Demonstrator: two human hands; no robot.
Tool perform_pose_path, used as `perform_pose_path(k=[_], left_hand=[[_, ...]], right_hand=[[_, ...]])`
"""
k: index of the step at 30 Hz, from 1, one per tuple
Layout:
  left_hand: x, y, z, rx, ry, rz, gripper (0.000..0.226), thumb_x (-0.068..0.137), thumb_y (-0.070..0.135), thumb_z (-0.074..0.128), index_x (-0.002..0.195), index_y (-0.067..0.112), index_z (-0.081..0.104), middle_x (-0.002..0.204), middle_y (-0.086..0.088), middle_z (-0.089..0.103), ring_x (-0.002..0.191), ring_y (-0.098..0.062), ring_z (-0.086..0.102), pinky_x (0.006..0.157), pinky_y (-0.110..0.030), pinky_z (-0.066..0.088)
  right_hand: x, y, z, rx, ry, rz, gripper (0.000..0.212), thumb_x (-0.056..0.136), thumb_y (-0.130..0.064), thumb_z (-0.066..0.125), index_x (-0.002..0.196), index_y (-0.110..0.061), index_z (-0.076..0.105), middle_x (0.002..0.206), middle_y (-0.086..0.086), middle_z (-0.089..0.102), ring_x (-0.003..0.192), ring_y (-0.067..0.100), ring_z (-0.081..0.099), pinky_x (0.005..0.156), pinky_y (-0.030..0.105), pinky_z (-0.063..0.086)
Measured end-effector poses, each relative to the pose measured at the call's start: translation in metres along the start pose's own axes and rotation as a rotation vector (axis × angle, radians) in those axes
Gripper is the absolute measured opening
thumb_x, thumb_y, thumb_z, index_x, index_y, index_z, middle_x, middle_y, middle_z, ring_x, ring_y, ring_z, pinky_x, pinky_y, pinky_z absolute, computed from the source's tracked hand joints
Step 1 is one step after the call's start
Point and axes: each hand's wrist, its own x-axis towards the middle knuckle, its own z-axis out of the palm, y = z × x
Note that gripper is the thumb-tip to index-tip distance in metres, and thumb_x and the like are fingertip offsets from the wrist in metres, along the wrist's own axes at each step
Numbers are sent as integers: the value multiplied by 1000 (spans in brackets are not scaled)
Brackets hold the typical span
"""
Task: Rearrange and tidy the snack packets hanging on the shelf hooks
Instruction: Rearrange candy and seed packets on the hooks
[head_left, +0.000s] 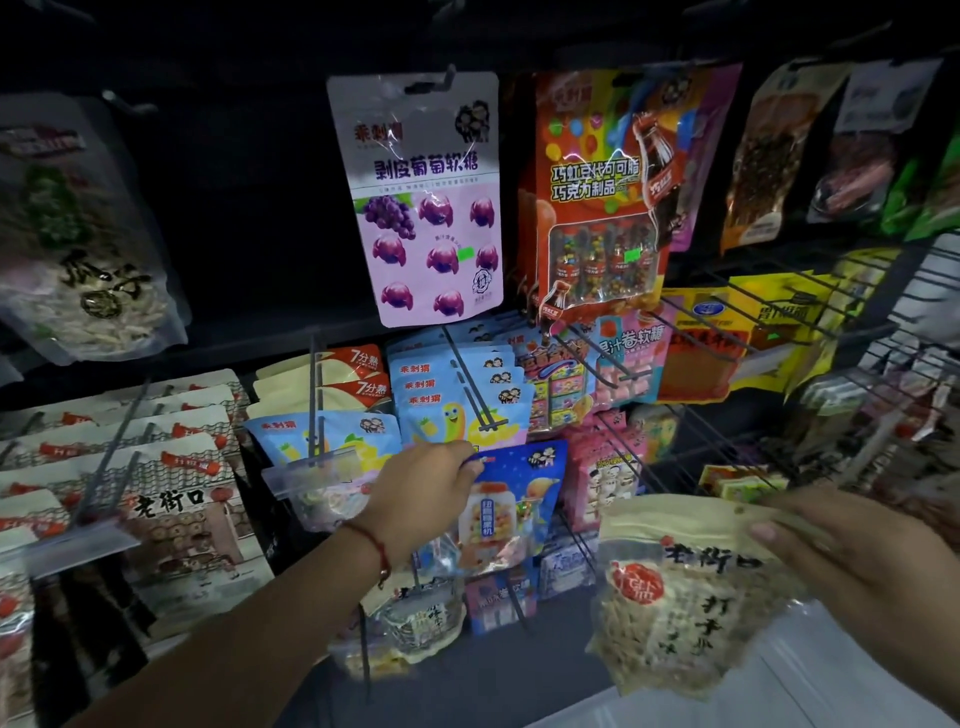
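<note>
- We see the left hand (423, 491) reaching to the middle of the rack, fingers curled on the top edge of a dark blue packet (511, 506) hanging there.
- Our right hand (852, 558) pinches the top of a beige seed packet (680, 592), held near right, off the hooks.
- A purple grape gummy packet (423, 200) hangs farther up.

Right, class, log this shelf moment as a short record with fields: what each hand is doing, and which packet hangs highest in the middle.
left hand: left hand pinches the top of the dark blue packet
right hand: right hand holds the beige seed packet off the hooks
top middle: purple grape gummy packet, on its hook
</note>
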Motion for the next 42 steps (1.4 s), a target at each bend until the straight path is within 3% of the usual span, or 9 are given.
perform_pose_path(k=[4,16,23,27,31,34,37,40,42], left_hand=[[17,3,2,-56,43,-36,31,102,40,43,96,15,60,74,-2,62,64,-19,55,56,-34,43],[31,-2,11,-154,157,-138,25,101,36,46,87,21,59,63,4,56,57,-14,53,47,-30,32],[40,-8,10,-60,155,-141,26,103,36,43,91,22,61,67,4,58,61,-17,54,46,-28,32],[49,-12,14,2,128,-158,25,104,36,40,91,23,57,70,3,58,64,-20,56,49,-29,36],[56,-9,15,109,126,-156,23,104,30,38,96,18,56,75,2,58,65,-21,52,53,-31,36],[56,-7,14,179,118,-151,19,103,23,40,99,15,56,87,-3,64,72,-23,54,57,-31,36],[53,-6,15,228,125,-124,20,101,22,42,112,16,58,102,-4,64,89,-24,59,63,-32,40],[46,-7,20,356,138,-52,49,100,32,48,145,13,40,124,-5,56,110,-25,53,88,-36,44],[35,-3,22,408,219,-24,61,97,39,54,148,9,37,135,-10,52,121,-29,49,102,-42,41]], right_hand=[[-9,1,3,35,-1,18,36,84,-74,40,102,-50,59,98,-26,64,86,-7,60,67,17,44],[-5,-1,27,54,-30,52,18,85,-64,44,91,-56,58,99,-34,60,91,-14,55,71,3,38],[2,1,41,94,-42,37,47,85,-79,33,97,-44,62,94,-23,64,84,-3,59,68,16,43],[4,4,53,87,-80,21,47,86,-78,31,98,-43,59,92,-20,63,82,1,59,67,22,45],[5,7,65,70,-113,40,25,92,-57,48,87,-38,63,87,-14,63,78,5,59,63,27,49],[8,9,70,54,-151,45,28,92,-55,49,84,-34,66,80,-9,64,76,6,57,61,29,47],[11,12,72,75,-181,64,8,92,-38,60,85,-39,64,84,-16,63,75,4,57,58,22,43],[15,17,75,89,-195,90,12,92,-29,64,85,-39,64,85,-20,62,73,5,58,56,25,43],[18,18,75,100,-201,90,15,92,-28,63,84,-40,63,87,-23,61,74,6,59,55,24,42]])
